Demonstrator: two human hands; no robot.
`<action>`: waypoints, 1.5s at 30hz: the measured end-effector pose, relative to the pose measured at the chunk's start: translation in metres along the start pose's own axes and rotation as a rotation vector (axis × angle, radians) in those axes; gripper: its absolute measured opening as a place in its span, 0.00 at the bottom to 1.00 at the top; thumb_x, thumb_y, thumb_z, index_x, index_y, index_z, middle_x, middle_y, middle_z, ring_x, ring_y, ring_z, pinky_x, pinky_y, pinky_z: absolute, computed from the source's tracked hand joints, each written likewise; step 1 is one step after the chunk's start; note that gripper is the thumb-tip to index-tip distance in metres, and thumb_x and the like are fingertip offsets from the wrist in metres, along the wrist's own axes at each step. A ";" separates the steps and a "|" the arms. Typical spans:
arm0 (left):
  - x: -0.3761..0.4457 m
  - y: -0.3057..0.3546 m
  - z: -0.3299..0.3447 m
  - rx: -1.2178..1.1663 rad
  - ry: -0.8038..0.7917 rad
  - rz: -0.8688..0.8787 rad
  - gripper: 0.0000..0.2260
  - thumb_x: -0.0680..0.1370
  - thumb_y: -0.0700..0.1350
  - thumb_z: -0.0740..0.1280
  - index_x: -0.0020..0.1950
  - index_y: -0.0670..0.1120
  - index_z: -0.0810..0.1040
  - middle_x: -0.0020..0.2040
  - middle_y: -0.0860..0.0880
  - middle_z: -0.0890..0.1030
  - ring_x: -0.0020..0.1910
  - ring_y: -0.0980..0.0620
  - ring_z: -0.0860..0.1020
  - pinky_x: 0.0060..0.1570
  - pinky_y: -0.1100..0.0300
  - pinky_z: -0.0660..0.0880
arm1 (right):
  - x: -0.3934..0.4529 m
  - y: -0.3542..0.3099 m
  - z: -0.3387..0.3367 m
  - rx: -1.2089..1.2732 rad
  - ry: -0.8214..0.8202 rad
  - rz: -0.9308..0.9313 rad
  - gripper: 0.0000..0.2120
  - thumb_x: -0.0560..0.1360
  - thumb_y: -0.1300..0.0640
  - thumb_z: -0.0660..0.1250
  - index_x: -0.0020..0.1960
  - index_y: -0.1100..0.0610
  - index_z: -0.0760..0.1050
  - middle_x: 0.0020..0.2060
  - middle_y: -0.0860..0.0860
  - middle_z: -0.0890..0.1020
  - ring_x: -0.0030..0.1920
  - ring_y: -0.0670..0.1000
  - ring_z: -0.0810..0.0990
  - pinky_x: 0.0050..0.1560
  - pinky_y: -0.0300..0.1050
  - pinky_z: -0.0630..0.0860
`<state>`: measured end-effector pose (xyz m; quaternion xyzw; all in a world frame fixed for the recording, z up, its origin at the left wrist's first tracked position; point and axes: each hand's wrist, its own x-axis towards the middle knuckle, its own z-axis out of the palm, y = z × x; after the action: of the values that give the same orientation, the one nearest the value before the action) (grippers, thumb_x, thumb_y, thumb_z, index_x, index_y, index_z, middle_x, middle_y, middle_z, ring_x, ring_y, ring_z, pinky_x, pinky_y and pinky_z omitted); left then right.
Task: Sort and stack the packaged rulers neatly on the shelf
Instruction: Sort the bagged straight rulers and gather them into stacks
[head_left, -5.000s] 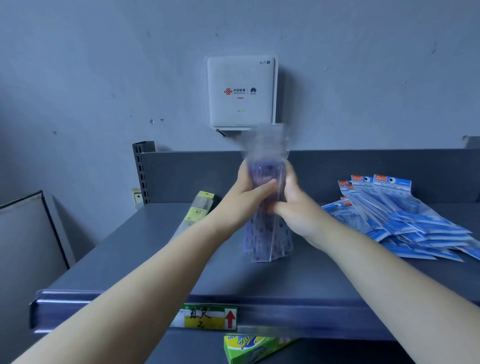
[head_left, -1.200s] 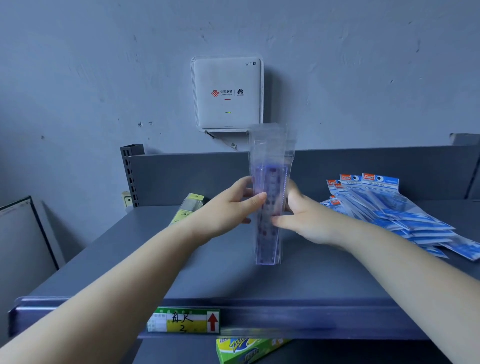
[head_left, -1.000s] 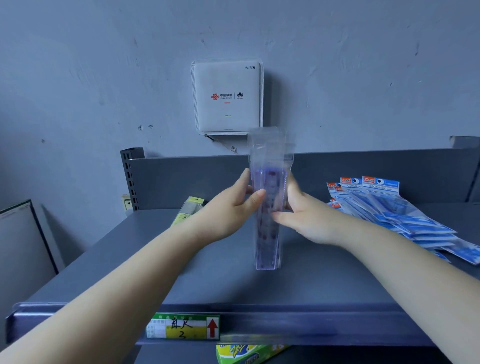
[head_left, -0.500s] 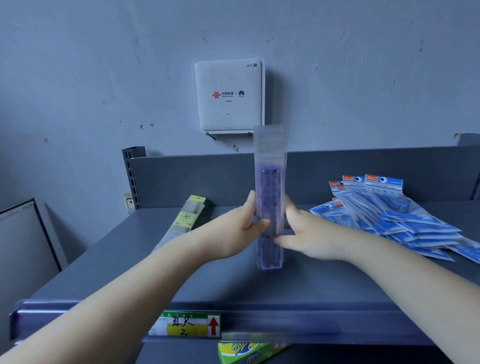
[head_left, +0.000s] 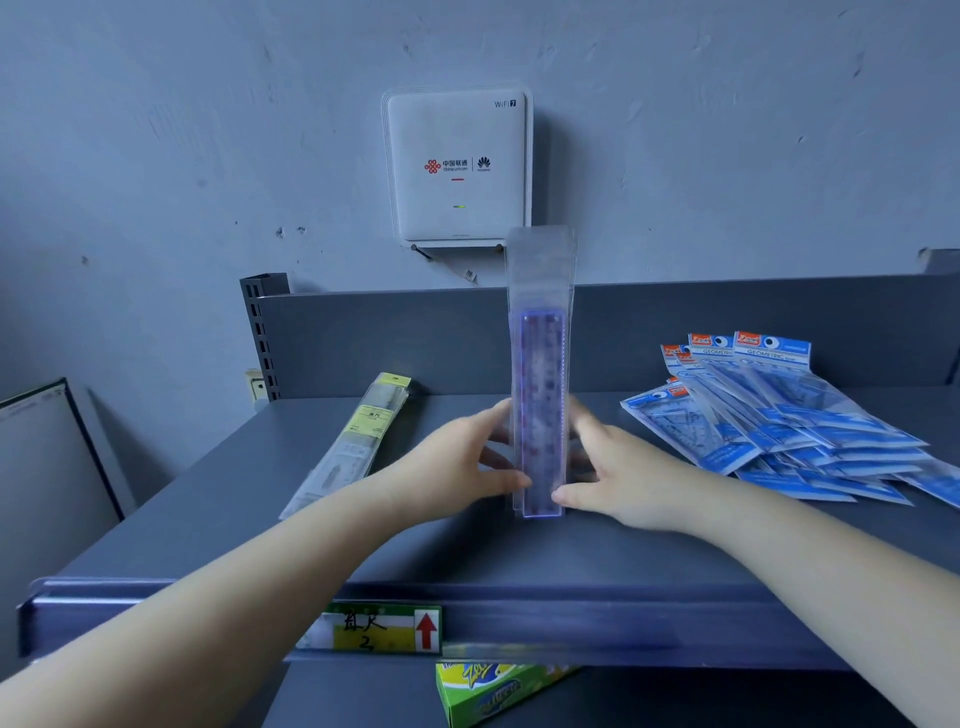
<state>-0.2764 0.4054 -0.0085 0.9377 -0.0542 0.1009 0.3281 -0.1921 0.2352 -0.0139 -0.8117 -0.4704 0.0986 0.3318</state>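
A bundle of purple rulers in clear sleeves (head_left: 542, 364) stands upright on its short end in the middle of the grey shelf (head_left: 467, 551). My left hand (head_left: 462, 462) grips its lower left side, thumb in front and fingers behind. My right hand (head_left: 615, 470) grips the lower right side the same way. A long ruler pack with a yellow label (head_left: 358, 441) lies flat to the left. To the right lies a loose, fanned pile of blue geometry-set packs (head_left: 779, 415).
The shelf's back panel (head_left: 727, 332) rises behind the packs, with a white router (head_left: 457, 166) on the wall above. A price label with a red arrow (head_left: 379, 626) sits on the front rail. A green box (head_left: 493, 691) shows on the level below.
The sleeves, splayed and blurred earlier, now sit squared into one tidy upright bundle. Both hands have slid down its sides toward the base. The other packs have not moved.
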 end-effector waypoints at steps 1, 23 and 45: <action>0.001 -0.001 -0.001 -0.075 0.018 -0.016 0.27 0.73 0.39 0.71 0.69 0.50 0.67 0.57 0.47 0.79 0.49 0.50 0.81 0.57 0.55 0.76 | 0.000 0.000 -0.002 0.061 0.009 -0.016 0.37 0.72 0.63 0.68 0.69 0.38 0.54 0.59 0.46 0.78 0.55 0.46 0.80 0.60 0.51 0.76; 0.000 -0.003 0.000 -0.323 0.022 -0.181 0.21 0.70 0.33 0.73 0.61 0.40 0.72 0.50 0.44 0.82 0.42 0.50 0.81 0.48 0.59 0.79 | -0.001 0.000 -0.002 0.178 0.013 0.004 0.21 0.71 0.66 0.69 0.53 0.42 0.73 0.51 0.46 0.84 0.51 0.43 0.82 0.59 0.43 0.76; 0.012 -0.005 -0.020 -0.573 -0.111 -0.488 0.04 0.77 0.38 0.66 0.44 0.38 0.78 0.33 0.46 0.81 0.29 0.55 0.79 0.30 0.65 0.74 | 0.024 -0.018 -0.005 0.636 -0.088 0.449 0.07 0.76 0.64 0.62 0.44 0.62 0.78 0.36 0.54 0.81 0.36 0.50 0.78 0.35 0.39 0.79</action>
<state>-0.2666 0.4215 0.0062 0.7972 0.1270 -0.0505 0.5881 -0.1891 0.2591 0.0050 -0.7461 -0.2412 0.3444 0.5163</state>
